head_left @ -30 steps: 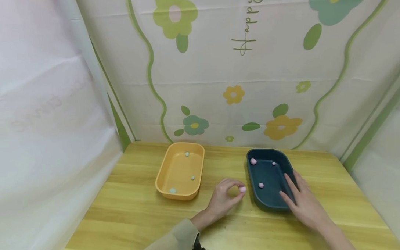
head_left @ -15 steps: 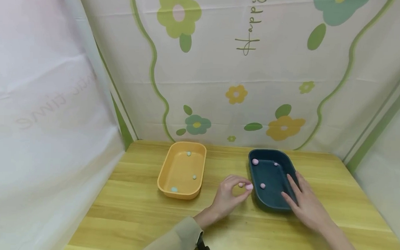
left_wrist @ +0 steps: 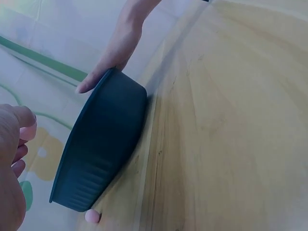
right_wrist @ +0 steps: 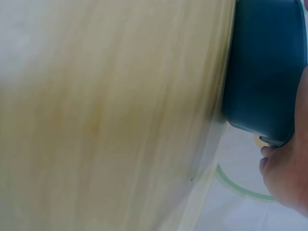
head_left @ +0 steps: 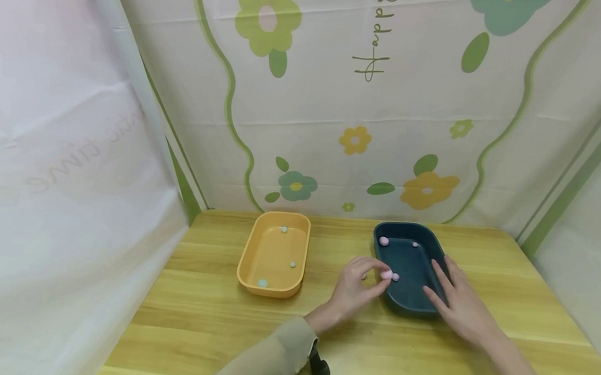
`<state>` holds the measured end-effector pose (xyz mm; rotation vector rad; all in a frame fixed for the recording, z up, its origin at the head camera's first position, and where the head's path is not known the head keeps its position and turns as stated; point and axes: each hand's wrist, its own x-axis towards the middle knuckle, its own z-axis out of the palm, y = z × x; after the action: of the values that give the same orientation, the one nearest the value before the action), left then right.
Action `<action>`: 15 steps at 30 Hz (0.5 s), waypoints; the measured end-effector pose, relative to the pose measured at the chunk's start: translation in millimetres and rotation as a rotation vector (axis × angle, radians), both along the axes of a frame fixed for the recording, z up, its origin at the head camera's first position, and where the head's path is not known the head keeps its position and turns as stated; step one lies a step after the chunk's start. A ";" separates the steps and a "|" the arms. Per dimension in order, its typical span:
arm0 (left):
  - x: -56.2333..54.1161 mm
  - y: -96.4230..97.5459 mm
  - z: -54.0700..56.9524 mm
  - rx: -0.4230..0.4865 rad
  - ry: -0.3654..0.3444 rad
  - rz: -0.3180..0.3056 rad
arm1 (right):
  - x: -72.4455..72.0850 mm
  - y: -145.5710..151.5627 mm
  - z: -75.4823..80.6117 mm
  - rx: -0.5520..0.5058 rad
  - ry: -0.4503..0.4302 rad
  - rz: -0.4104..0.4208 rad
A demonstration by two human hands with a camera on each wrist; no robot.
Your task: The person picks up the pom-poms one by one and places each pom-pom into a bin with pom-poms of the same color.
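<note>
Five pink balls (head_left: 383, 241), lower right: three in the blue tray (head_left: 411, 271), one beside it, the last ball (head_left: 386, 274) pinched near its left rim by my left grip (head_left: 353, 284); my right grip (head_left: 459, 304), fingers spread, touches the tray.

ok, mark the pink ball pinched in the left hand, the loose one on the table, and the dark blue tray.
Pinched pink ball (head_left: 386, 274): head view, middle of its visible side.
Loose pink ball (left_wrist: 92, 216): left wrist view, middle of the ball.
Dark blue tray (head_left: 410, 267): head view, bare inner floor.
</note>
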<state>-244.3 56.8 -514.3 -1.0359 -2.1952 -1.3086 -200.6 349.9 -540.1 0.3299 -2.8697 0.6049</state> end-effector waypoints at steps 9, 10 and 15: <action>-12.0 20.1 1.9 -0.080 0.073 0.008 | 0.2 -0.5 3.8 0.000 0.018 0.009; -12.8 22.0 2.2 -0.088 0.079 0.008 | 0.4 -0.6 4.1 -0.002 0.018 0.010; -16.6 30.3 2.8 -0.126 0.093 0.029 | 2.1 -0.8 4.7 -0.001 0.028 0.014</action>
<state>-260.9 87.1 -511.4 -1.0842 -2.2377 -1.0990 -198.6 349.1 -535.4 0.3558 -2.8422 0.5994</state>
